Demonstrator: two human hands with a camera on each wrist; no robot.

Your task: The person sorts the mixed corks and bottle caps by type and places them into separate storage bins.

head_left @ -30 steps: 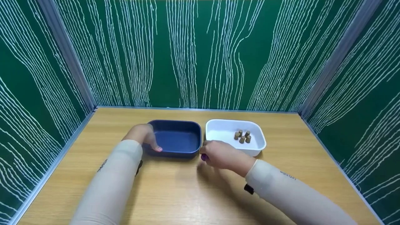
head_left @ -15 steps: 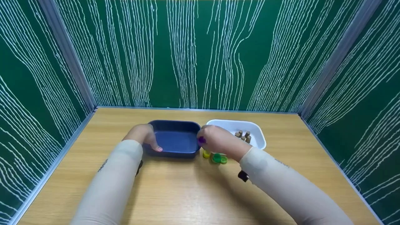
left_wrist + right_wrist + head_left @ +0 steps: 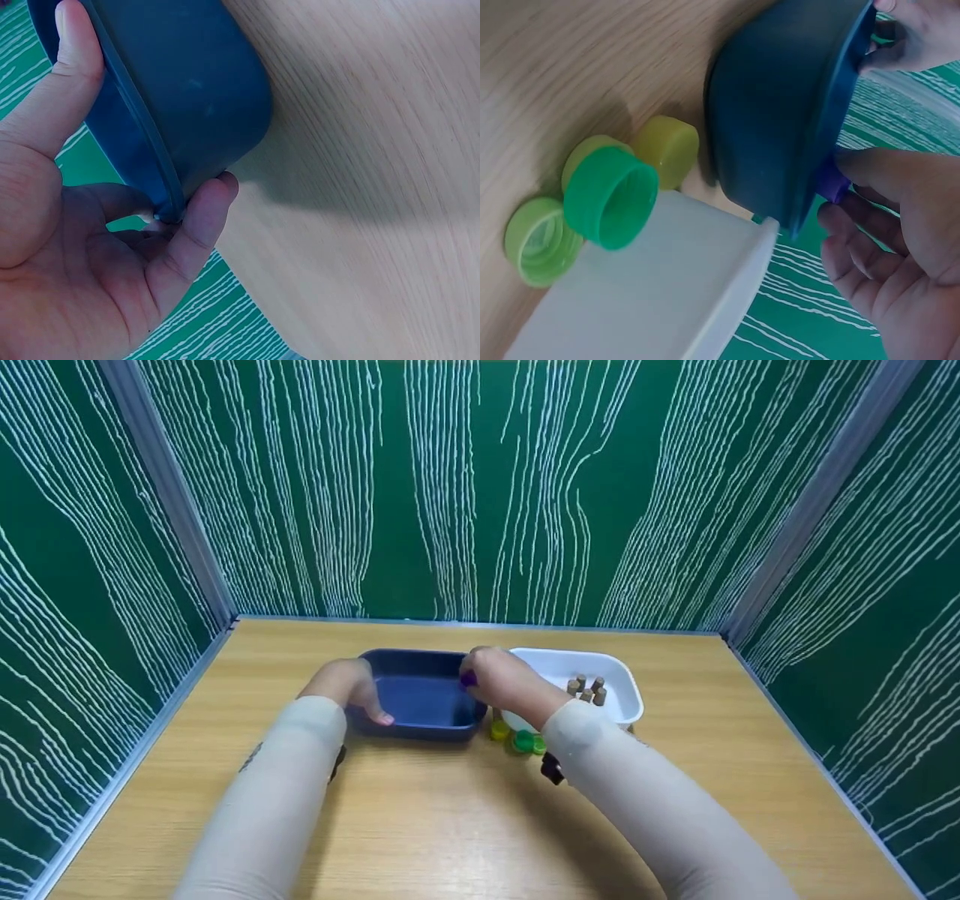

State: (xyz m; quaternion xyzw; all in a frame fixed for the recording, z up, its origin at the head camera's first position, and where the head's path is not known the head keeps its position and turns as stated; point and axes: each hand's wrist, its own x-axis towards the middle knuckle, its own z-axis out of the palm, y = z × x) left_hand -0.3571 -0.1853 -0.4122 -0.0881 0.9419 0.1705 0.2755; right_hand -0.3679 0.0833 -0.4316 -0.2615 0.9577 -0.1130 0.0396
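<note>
My left hand (image 3: 346, 688) holds the left end of a dark blue plastic tub (image 3: 427, 731). In the left wrist view its thumb lies over the rim and the fingers reach the outer wall. My right hand (image 3: 499, 679) pinches a purple bottle cap (image 3: 831, 184) between thumb and fingers. The cap is right at the tub's right-hand rim. Several loose bottle caps sit on the table below that hand: a green cap (image 3: 611, 196), a yellow cap (image 3: 667, 152) and a lime cap (image 3: 543, 241), with another yellowish one partly hidden behind the green.
To the right stands a white tub (image 3: 634, 690), its left side partly covered by my right hand and forearm. Several brown cork-like cylinders (image 3: 587, 695) stand inside it. Green walls (image 3: 442, 510) with white lines enclose the wooden table (image 3: 420, 825) at the back and sides.
My right hand has moved up and left with the purple cap, from the table in front of the tubs to the blue tub's right rim. The other caps have come into view. My left hand stays put.
</note>
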